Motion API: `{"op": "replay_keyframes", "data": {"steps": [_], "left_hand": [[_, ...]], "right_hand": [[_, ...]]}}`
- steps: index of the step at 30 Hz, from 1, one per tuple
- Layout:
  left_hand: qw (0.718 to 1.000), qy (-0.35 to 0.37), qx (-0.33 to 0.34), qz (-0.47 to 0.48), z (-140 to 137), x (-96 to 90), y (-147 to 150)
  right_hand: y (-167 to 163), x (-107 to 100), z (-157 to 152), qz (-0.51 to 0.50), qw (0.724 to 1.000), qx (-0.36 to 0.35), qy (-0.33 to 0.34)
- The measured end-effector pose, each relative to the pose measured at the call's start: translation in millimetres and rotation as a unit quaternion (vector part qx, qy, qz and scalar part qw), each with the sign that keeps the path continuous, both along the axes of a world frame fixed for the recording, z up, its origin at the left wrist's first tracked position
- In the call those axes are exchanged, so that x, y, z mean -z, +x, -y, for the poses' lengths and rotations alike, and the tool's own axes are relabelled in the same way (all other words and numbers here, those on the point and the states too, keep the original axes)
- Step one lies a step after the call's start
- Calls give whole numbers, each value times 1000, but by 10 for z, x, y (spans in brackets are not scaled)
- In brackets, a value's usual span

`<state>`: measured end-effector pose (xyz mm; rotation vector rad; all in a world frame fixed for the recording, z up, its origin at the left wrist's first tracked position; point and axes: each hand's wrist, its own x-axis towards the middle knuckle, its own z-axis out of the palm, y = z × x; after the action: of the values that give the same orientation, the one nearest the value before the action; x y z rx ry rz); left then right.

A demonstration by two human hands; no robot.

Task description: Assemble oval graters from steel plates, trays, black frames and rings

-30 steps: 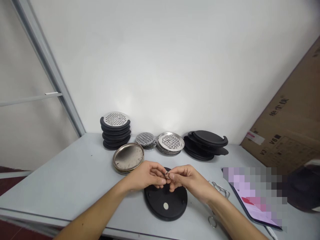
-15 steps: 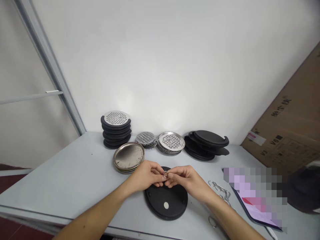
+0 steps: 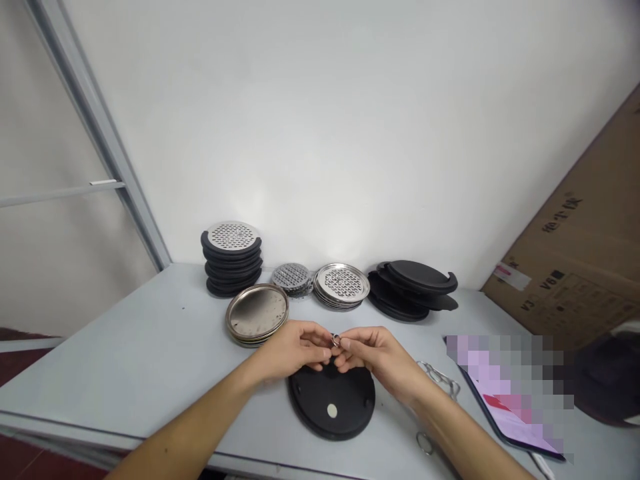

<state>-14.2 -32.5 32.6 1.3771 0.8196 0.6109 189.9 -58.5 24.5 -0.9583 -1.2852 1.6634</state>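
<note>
A small metal ring [image 3: 336, 341] is pinched between the fingertips of my left hand [image 3: 299, 348] and my right hand [image 3: 369, 353]. Both hands are closed at their tips and meet over the far edge of a round black disc [image 3: 345, 401]. The disc lies flat on the table and has a pale round spot on it; my fingers cover its far rim. Close to my left hand stands a stack of round metal trays [image 3: 257, 313]. Several loose metal rings and wire pieces [image 3: 443, 379] lie beside my right forearm, partly hidden by it.
Along the wall stand black discs topped by a slotted plate [image 3: 233, 250], small perforated discs [image 3: 291, 277], perforated metal plates [image 3: 344, 283] and stacked black parts [image 3: 420, 280]. At the right are a blurred-out tablet [image 3: 515, 420] and a cardboard box [image 3: 575, 267].
Both hands have risen slightly with the ring, and the right one has shifted a little. The black disc and the stacks have stayed where they were.
</note>
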Motion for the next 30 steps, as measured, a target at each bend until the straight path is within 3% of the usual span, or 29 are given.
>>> {"op": "replay_keyframes", "data": {"steps": [4,8,21,25,30], "left_hand": [[997,-39,57,40,14,-23,-7],[999,-32,30,32,13,-2,3],[978,178,-72,-83,36,-11,62],[979,171,-79,-81,18,20,57],[991,104,-79,-14,-6,46,53]], "right_hand": [[11,5,-6,-27,999,-11,-16],[20,28,-14,-15,1000,-15,-9],[-23,36,-23,65,997,22,41],[-12,40,-10,60,998,13,29],[41,9,-15,58,997,33,43]]}}
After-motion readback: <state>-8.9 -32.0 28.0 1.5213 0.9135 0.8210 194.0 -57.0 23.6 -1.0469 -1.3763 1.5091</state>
